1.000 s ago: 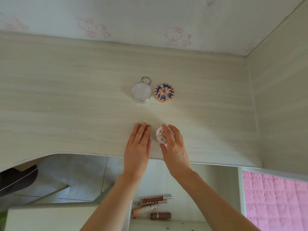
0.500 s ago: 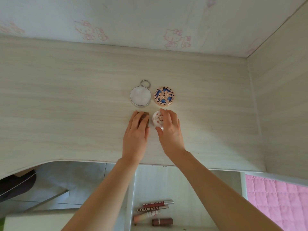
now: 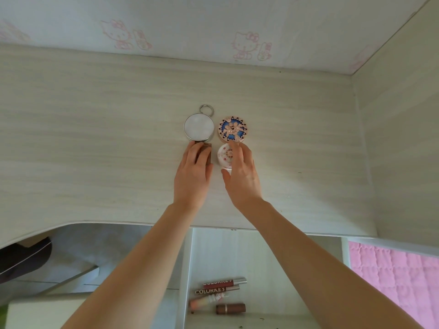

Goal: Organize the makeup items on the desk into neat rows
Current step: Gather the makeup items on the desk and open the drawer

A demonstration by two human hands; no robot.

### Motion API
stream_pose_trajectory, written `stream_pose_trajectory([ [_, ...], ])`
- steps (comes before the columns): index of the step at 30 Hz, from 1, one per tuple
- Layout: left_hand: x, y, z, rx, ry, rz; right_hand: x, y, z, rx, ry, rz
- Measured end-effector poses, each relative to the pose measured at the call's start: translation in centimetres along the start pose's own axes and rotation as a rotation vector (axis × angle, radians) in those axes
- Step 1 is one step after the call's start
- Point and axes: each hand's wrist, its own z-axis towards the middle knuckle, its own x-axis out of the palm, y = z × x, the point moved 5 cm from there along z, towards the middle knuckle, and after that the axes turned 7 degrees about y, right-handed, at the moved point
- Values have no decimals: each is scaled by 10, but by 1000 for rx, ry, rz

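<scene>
Flat hands [image 3: 217,176] on brown case [image 3: 206,151], perhaps touching silver compact [image 3: 199,127].

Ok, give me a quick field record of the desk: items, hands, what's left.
back row: silver compact beside blue patterned compact
front row: brown case beside white compact
left hand: flat on brown case
right hand: fingers over white compact
remaining: lip tubes on shelf below desk

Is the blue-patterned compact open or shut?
Shut: the blue-patterned compact lies flat on the desk, patterned lid covering it.
</scene>
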Motion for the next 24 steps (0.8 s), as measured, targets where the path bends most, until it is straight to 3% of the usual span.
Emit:
stream_pose_trajectory([
  [10,-10,-15,-36,35,-18,62,-11,-27,-46,23,47,-66],
  [24,9,-72,-194,169,70,183,-19,-68,-197,-177,96,-199],
])
